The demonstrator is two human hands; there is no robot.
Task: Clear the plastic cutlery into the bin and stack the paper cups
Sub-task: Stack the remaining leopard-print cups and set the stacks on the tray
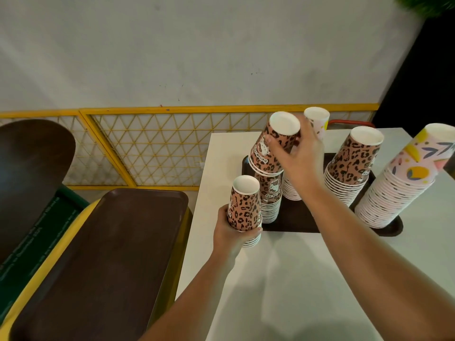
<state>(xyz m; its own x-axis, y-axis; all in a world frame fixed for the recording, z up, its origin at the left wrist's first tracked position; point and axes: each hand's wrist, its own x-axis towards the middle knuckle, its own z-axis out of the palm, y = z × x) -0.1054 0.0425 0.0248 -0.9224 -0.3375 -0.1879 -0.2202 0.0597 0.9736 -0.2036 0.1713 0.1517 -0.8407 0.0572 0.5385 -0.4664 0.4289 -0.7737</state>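
Right hand [299, 156], fingers curled around a tilted batch of inverted leopard-print cups [273, 146], holds it on top of the leopard stack [269, 200] at the left end of the dark tray [295, 217]. Left hand [231, 232] grips a short leopard stack [245, 207] just off the tray's left front corner, near the white table's [295, 279] left edge. Three other tall stacks stand on the tray. Stacking appears well advanced, these two batches remaining to merge; no cutlery is visible. A brown tray [103, 254] lies over the yellow bin [32, 291] beside the table.
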